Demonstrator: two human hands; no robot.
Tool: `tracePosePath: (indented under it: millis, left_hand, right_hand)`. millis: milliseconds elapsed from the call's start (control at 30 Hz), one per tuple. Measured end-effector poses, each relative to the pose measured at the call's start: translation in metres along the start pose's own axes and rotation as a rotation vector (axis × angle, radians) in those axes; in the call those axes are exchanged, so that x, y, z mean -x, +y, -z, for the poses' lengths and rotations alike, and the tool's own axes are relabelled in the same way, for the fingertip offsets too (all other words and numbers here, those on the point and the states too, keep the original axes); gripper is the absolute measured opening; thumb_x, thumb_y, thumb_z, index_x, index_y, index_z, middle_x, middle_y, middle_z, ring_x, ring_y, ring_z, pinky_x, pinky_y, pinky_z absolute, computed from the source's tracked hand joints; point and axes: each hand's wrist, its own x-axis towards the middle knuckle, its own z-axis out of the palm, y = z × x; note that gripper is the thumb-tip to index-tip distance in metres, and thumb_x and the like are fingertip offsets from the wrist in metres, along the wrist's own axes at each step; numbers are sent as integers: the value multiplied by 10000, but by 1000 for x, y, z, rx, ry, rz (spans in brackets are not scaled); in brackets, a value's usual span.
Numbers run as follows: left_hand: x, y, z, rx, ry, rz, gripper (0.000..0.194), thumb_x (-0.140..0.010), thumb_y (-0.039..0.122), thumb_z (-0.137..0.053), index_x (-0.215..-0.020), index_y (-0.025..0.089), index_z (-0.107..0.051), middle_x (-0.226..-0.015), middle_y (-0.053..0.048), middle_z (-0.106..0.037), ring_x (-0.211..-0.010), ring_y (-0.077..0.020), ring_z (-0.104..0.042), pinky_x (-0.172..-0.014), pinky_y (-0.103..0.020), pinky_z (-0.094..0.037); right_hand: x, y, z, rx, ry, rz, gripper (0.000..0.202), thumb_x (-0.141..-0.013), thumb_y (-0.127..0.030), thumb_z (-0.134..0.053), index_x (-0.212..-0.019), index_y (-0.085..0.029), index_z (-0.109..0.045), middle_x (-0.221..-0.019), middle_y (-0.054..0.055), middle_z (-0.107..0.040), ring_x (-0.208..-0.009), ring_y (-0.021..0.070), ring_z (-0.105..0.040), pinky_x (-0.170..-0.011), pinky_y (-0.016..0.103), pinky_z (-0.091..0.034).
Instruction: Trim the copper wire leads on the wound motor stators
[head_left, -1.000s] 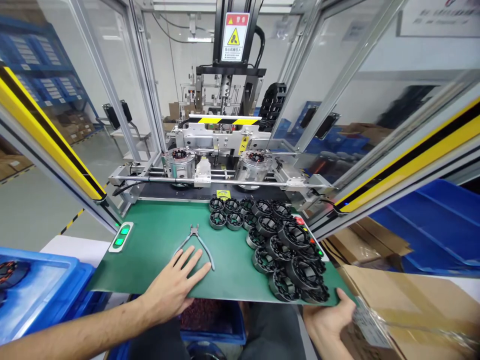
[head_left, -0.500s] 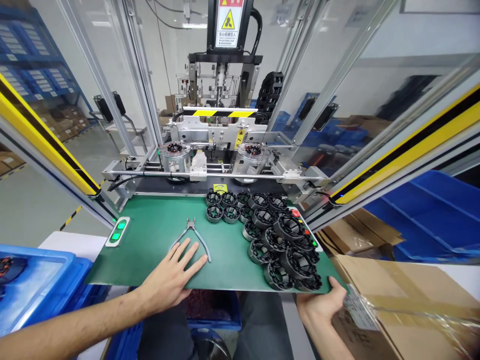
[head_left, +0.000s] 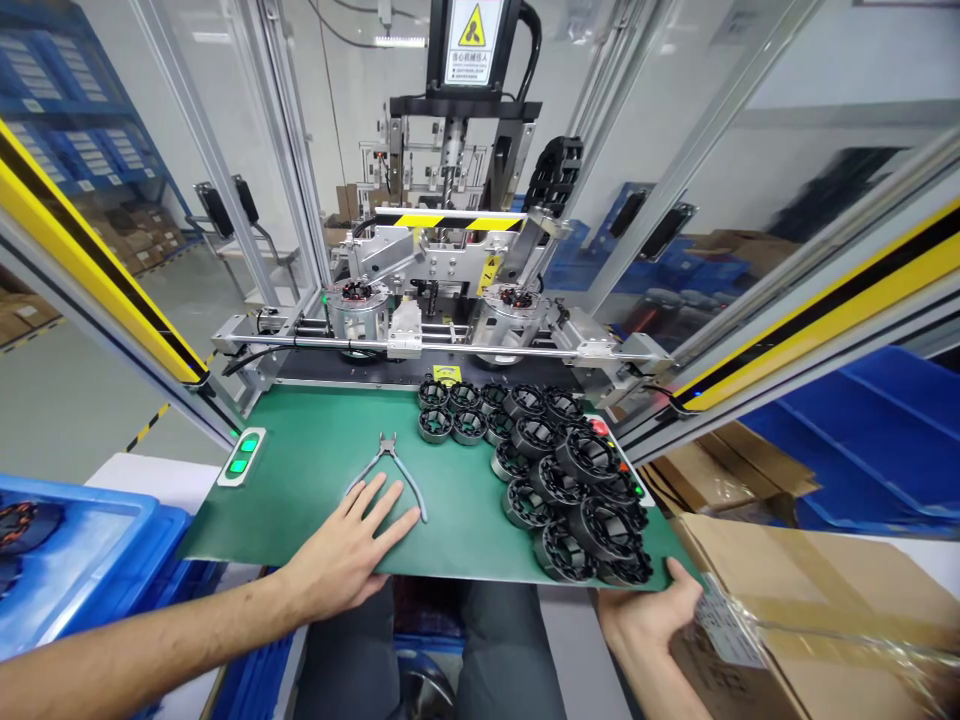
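The left hand (head_left: 346, 552) lies palm down near the front edge of a smooth, matt green work surface (head_left: 300, 455), its fingers spread loosely apart. Under and around them is a pair of pliers (head_left: 388, 446), handles splayed into an upside-down V — slim, pale blue-grey grips meeting at a stubby metal head that points away from the person. The fingers cover part of the left handle, and the index fingertip sits just beside the end of the right one; whether skin presses on the grips, I cannot tell.

The right hand (head_left: 658, 608) is at the front right corner, thumb over the edge and palm below it. Its other fingers are hidden, so how tightly it closes cannot be told.

Near that thumb, black rings (head_left: 581, 474) crowd the right side of the surface, some piled on others: short, hollow cylinders with greyish outer walls and notched, toothed rims. Behind them two bright metal cylinders (head_left: 360, 325) stand upright, dark parts with coppery glints at their tops, and a thin polished rod (head_left: 487, 349) runs across in front. A creased brown cardboard box (head_left: 847, 575), crossed by shiny tape, sits beside the right hand.
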Motion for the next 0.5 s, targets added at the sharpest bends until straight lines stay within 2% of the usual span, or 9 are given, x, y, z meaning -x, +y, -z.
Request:
tracePosePath:
  millis: [67,200,367,500]
  left_hand:
    - [0,1,1,0,-6,4,1174,-890,240,-846,-1866,337,-200,-1933,-205,-240,-1780,-504,-250,-1422,-729,-269]
    - [-1,1,3,9,-16,11,1158,-896,230,-830,-1867,341,-209,-1932,-206,-244,-1776,-506,-260,-1420,-734,-274]
    - [-1,1,6,21,-22,3,1159,-889,238,-845,-1864,327,-224,-1925,-215,-261,-1774,-517,-259,-1411,-745,-300]
    - [-1,2,8,28,-17,5,1133,-898,243,-857,-1856,312,-257,-1917,-226,-275,-1773,-531,-250,-1407,-750,-307]
  right_hand:
    - [4,-1,-3,1,47,4,303,-578,-470,-750,-832,-317,-691,-1077,70,-849,-1104,319,-817,-733,397,-766]
    - [8,-3,-6,35,40,25,263,-617,-480,-738,-828,-333,-683,-1047,72,-837,-1114,327,-813,-825,444,-775]
    - [8,-5,-6,2,70,-39,323,-580,-468,-741,-861,-316,-694,-946,28,-823,-1116,300,-811,-770,385,-764]
    - [11,-5,-7,6,67,-36,261,-615,-447,-743,-834,-319,-680,-959,26,-837,-1110,287,-811,-760,379,-758]
